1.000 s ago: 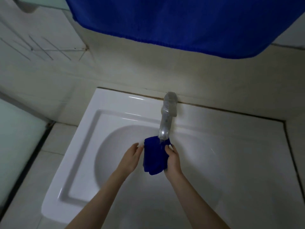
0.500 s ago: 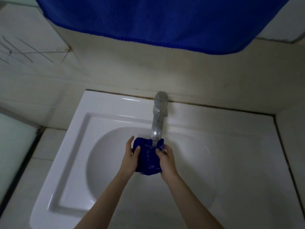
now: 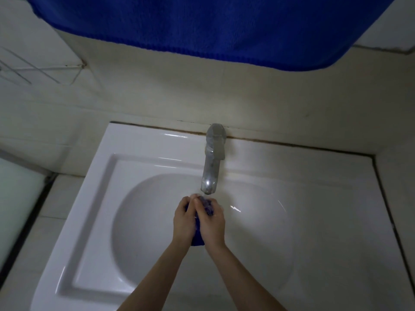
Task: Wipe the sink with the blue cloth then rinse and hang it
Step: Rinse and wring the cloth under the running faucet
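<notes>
The small blue cloth (image 3: 198, 240) is bunched up between my two hands, just below the spout of the metal tap (image 3: 211, 167). My left hand (image 3: 184, 218) and my right hand (image 3: 212, 223) press together around it, so only its lower tip and a wet patch at the top show. Water seems to run from the spout onto the cloth. Both hands hover over the bowl of the white sink (image 3: 139, 234).
A large blue towel (image 3: 206, 28) hangs above the sink against the tiled wall (image 3: 258, 104). A thin wire rack (image 3: 27, 70) is fixed to the wall at the upper left. A pale surface (image 3: 15, 198) lies left of the sink.
My hands have closed together on the cloth, squeezing it into a tight bunch under the spout; before, it hung spread between them.
</notes>
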